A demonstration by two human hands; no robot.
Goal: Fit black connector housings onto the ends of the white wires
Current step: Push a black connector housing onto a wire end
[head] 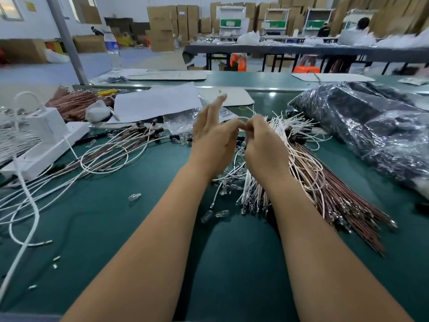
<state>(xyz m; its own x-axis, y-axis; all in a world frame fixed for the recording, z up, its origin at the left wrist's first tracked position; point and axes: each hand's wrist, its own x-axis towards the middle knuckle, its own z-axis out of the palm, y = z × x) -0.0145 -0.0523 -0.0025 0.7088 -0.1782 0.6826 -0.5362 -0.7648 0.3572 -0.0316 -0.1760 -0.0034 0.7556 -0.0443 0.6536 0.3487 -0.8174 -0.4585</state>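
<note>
**Both hands meet over a wire bundle on the green desk**

At the far left a white plastic power strip lies on the desk, whose surface is a smooth dark-green mat. A thick white cable curves from it toward the near edge. Behind it lies a sheaf of copper-brown wires, beside a creased sheet of white paper. In front of these, thin white and brown wires loop loosely, some of them ending in small black connector housings. A small clear glass bulb lies alone on the mat.

In the middle, the left hand is raised, its thumb and forefinger pinching at something small, the other fingers straight and fanned upward. The right hand touches it at the fingertips, its fingers curled tight around the same spot. A fine white wire rises from between them; what the left grip closes on is too small to tell.

Under and to the right of the right hand lies the bundle of white wires, mixed with brown ones, its metal-tipped ends fanned toward the near edge. More clear bulbs are scattered around it. Far right sits a crinkled, glossy clear plastic bag of dark parts.
</note>
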